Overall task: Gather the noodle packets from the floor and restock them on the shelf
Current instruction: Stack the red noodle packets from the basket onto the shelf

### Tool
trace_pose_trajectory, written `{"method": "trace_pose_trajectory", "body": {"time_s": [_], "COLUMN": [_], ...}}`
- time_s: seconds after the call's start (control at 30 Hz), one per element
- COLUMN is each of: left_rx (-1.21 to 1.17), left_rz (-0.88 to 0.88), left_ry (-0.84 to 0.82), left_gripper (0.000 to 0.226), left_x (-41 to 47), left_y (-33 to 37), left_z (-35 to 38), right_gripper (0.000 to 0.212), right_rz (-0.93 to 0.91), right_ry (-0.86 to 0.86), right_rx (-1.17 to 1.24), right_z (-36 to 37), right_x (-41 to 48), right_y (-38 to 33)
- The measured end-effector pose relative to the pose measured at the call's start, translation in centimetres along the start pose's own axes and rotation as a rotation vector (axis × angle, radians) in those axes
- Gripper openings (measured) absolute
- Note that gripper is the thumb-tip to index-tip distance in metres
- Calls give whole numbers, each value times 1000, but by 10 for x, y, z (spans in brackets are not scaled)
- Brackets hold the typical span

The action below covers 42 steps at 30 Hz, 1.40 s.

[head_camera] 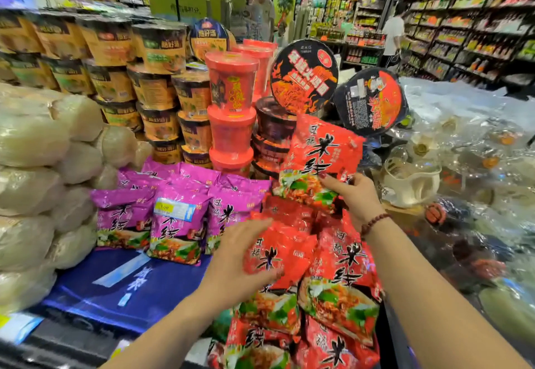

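Crinkly red film is suggesting light, soft, slippery handling, best pinched edgewise: right hand [356,195] is pinching a raised noodle packet [321,148] low down; left hand [240,255] is gripping a second packet [275,255] at the shelf [86,296] right edge.

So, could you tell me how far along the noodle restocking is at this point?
Purple packets already stand in a row on the blue shelf. In hand: the right hand pinches a raised red packet, the left hand grips a second red packet. Left: the red pile beneath looks loosely heaped, not yet lined up; the floor is out of view.
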<state>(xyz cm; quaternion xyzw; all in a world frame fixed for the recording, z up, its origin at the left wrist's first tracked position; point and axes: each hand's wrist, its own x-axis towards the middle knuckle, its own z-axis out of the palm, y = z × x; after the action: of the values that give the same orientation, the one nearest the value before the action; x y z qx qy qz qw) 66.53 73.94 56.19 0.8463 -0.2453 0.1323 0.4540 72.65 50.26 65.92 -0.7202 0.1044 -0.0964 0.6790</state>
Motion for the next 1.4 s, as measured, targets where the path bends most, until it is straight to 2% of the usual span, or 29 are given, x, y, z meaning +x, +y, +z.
{"method": "trace_pose_trajectory", "body": {"time_s": [0.1,0.2,0.33,0.53,0.67,0.83,0.93,1.03,1.17,1.33,1.4], "left_rx": [123,150,214,197,220,249,341,336,340,432,484], "left_rz": [75,67,128,139,131,50,29,83,127,103,101], "left_ry": [-40,-47,-75,-36,-46,-169,-265,-209,-91,-136,-168], "left_gripper": [65,55,53,53,54,55,58,53,50,50,48], "left_x": [-14,-12,-9,-10,-9,-4,10,16,6,-38,-62], "left_y": [-28,-33,-37,-40,-40,-31,-20,-12,-9,-26,-35], "left_z": [18,24,25,28,30,23,11,-5,-40,-97,-120], "right_gripper": [23,26,30,36,44,42,51,52,49,54,56], "right_rz": [-64,-73,-54,-47,27,20,-5,-56,-222,-507,-566], "right_ry": [75,59,22,79,96,138,152,181,116,-76,-130], "right_rx": [-73,-152,-342,-535,-648,-801,-862,-918,-1182,-1255,-1250], "right_z": [3,14,31,44,45,45,41,34,31,64,85], "right_x": [37,63,81,90,91,87,82,68,24,-63,-99], "right_y": [15,30,45,65,66,60,52,42,26,20,25]}}
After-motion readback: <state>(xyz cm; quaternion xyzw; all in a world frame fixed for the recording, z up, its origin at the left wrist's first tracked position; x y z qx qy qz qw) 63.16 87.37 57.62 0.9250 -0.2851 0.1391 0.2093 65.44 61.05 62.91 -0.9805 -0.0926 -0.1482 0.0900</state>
